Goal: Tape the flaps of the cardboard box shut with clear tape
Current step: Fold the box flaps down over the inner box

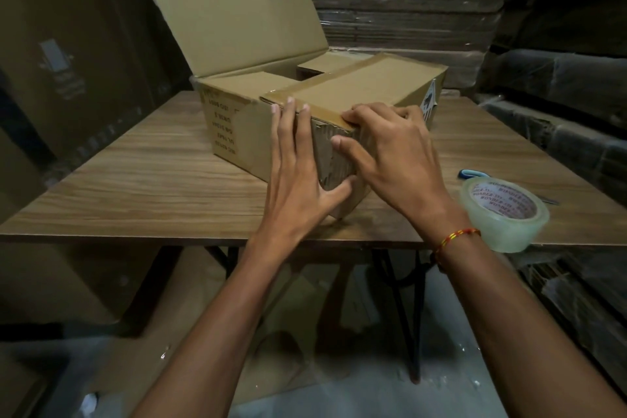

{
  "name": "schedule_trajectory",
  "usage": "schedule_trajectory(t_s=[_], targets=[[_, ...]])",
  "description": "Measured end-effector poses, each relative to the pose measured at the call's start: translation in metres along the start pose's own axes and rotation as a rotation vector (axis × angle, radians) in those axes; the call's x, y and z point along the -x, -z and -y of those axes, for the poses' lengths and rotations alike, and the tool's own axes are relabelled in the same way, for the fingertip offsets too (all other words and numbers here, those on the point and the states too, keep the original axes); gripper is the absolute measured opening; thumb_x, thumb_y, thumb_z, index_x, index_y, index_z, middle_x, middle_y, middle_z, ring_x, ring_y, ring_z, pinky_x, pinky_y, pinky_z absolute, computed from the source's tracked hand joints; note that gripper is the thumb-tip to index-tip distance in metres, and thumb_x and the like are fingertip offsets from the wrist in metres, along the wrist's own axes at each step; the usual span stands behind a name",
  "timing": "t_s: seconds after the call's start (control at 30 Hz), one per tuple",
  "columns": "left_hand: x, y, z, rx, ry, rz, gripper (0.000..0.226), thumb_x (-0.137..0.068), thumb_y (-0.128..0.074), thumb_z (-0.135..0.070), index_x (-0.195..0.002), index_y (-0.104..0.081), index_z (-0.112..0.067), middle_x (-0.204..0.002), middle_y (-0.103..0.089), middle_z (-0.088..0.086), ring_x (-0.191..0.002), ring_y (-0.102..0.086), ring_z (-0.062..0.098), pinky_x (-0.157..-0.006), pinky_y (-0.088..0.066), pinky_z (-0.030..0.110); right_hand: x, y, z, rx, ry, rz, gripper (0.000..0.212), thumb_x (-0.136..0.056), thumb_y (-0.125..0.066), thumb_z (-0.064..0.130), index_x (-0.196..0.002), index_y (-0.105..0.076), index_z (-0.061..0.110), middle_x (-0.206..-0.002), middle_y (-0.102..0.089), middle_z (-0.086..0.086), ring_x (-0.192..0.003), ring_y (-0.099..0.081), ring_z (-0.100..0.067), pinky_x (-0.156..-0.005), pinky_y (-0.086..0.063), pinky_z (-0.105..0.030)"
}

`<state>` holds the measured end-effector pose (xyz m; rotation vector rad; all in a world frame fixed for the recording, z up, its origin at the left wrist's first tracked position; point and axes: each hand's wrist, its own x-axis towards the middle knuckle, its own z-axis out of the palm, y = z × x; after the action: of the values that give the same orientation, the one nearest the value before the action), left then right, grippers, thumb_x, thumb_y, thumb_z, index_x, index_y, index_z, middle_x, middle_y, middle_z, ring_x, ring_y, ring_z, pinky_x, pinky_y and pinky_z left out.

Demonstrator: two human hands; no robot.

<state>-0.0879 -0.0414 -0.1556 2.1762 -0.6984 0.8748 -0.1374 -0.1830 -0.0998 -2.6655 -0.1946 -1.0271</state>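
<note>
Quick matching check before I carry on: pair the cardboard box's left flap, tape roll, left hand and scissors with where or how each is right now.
Things:
1. left flap
2. tape roll
3. left hand
4. scissors

States:
A. partly hidden behind the roll
B. standing open
C. pressed flat on the cardboard box near end
D. on the table front right edge

Pairs: 1-B, 2-D, 3-C, 4-A

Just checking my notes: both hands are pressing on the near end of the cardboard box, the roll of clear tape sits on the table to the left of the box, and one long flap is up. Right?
Not quite. The head view shows the roll of clear tape on the table to the right of the cardboard box. The rest holds: left hand and right hand press its near end, and one long flap is up.
</note>
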Motion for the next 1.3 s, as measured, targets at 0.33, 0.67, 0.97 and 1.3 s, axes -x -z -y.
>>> schedule_trajectory(t_s=[0.33,0.67,0.97,1.3], targets=[[0.000,0.002,-0.002,0.023,0.027,0.027,0.106,-0.074,-0.068,-0.053,-0.155,-0.018,-0.008,-0.164,-0.007,0.020,-0.153,0.005,0.037,-0.121,-0.019,0.058,-0.002,0.001,-0.001,0.046,0.004,0.058,0.049,-0.084,-0.068,0.056,-0.122,-0.057,0.028,-0.129,-0.060,0.008,-0.119,-0.047,-0.033,-0.089,-0.046,-0.040],[0.000,0.002,-0.003,0.030,0.046,0.030,0.105,-0.073,-0.074,-0.047,-0.154,-0.019,-0.009,-0.164,-0.005,0.017,-0.153,0.008,0.034,-0.122,-0.017,0.055,-0.005,0.010,-0.021,-0.116,0.088,0.104,0.053,-0.090,-0.048,0.065,-0.132,-0.060,0.034,-0.136,-0.059,0.012,-0.111,-0.043,-0.021,-0.090,-0.035,-0.033],[0.001,0.002,-0.003,0.000,0.042,0.027,0.105,-0.075,-0.073,-0.048,-0.155,-0.017,-0.010,-0.165,-0.003,0.017,-0.153,0.009,0.034,-0.123,-0.013,0.050,-0.029,0.008,-0.044,-0.094,0.257,0.263,0.071,-0.070,-0.071,0.064,-0.129,-0.053,0.029,-0.130,-0.047,-0.002,-0.116,-0.037,-0.023,-0.092,-0.044,-0.056],[0.002,0.003,-0.005,-0.001,0.046,0.043,0.108,-0.073,-0.075,-0.048,-0.155,-0.017,-0.010,-0.165,-0.002,0.016,-0.153,0.008,0.034,-0.122,-0.016,0.055,-0.040,0.019,-0.058,-0.191,0.284,0.336,0.057,-0.086,-0.050,0.067,-0.132,-0.059,0.036,-0.123,-0.050,0.002,-0.113,-0.042,-0.020,-0.094,-0.043,-0.050]])
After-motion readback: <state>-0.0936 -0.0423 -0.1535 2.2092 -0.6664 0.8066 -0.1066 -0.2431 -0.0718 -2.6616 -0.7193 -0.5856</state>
